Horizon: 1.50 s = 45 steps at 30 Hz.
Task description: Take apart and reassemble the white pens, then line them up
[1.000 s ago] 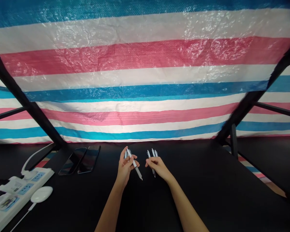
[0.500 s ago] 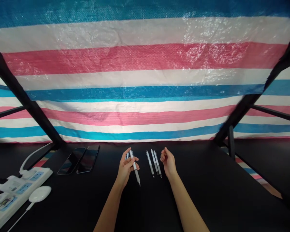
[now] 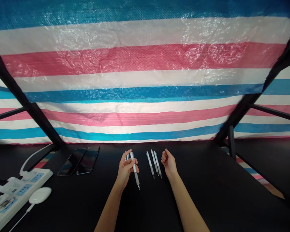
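Observation:
My left hand (image 3: 126,168) is closed around a white retractable pen (image 3: 136,172) with a grey grip, its tip pointing down toward me. A second whitish piece shows behind that pen between the fingers; I cannot tell whether it is another pen. Three similar pens (image 3: 150,165) lie side by side on the black table (image 3: 147,206), between my two hands, tips toward me. Just right of them is my right hand (image 3: 169,164), its fingers curled into a loose fist with nothing showing in it.
Two dark phones (image 3: 88,160) lie to the left. Nearer me are a white power strip (image 3: 21,193) with plugs and a round white charger (image 3: 40,195) on a cable. Black frame bars (image 3: 239,117) slant up on both sides, before a striped plastic sheet (image 3: 135,58).
The pen in my left hand has tilted slightly, its tip swinging a little toward me. My right hand and the lying pens stay almost where they were.

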Each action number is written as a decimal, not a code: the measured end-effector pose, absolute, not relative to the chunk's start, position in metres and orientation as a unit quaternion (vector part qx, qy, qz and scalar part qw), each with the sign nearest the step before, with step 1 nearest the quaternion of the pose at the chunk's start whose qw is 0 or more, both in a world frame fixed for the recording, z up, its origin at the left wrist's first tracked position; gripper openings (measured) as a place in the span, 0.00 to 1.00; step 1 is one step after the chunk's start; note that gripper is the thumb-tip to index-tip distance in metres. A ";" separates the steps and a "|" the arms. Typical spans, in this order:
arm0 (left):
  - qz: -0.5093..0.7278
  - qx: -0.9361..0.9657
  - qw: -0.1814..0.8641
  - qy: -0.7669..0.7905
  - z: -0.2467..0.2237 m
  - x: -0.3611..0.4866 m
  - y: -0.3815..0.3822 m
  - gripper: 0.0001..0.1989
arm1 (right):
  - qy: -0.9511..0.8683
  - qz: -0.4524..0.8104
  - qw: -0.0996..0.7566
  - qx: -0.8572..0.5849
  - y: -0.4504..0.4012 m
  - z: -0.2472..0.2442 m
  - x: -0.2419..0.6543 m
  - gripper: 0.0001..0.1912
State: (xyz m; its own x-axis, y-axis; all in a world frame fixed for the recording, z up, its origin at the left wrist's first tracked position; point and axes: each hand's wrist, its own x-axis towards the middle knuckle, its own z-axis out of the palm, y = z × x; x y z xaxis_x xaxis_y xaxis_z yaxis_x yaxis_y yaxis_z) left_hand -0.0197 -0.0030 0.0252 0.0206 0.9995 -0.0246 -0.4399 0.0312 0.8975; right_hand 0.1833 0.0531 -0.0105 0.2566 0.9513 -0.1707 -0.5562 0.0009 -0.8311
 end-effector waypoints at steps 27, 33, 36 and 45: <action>0.625 0.381 0.368 0.573 0.001 -0.046 0.018 0.21 | -0.170 0.600 0.662 -0.416 0.051 -0.007 0.185 0.11; 0.493 0.467 0.234 0.695 -0.010 -0.062 0.020 0.16 | -0.158 0.605 0.659 -0.419 0.052 -0.007 0.185 0.11; 0.410 0.524 0.169 0.727 -0.012 -0.062 0.019 0.13 | -0.163 0.603 0.658 -0.421 0.051 -0.006 0.185 0.11; 0.331 0.578 0.095 0.740 -0.009 -0.053 0.014 0.14 | -0.168 0.597 0.655 -0.432 0.051 -0.002 0.184 0.13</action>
State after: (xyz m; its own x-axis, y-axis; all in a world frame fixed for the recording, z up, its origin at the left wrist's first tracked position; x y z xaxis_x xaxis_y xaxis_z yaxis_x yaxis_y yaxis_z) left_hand -0.0530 0.0144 -0.0089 -0.3143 0.9179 0.2424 0.7923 0.1129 0.5996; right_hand 0.1837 0.0505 -0.0023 0.2300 0.9274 -0.2952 -0.6364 -0.0862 -0.7665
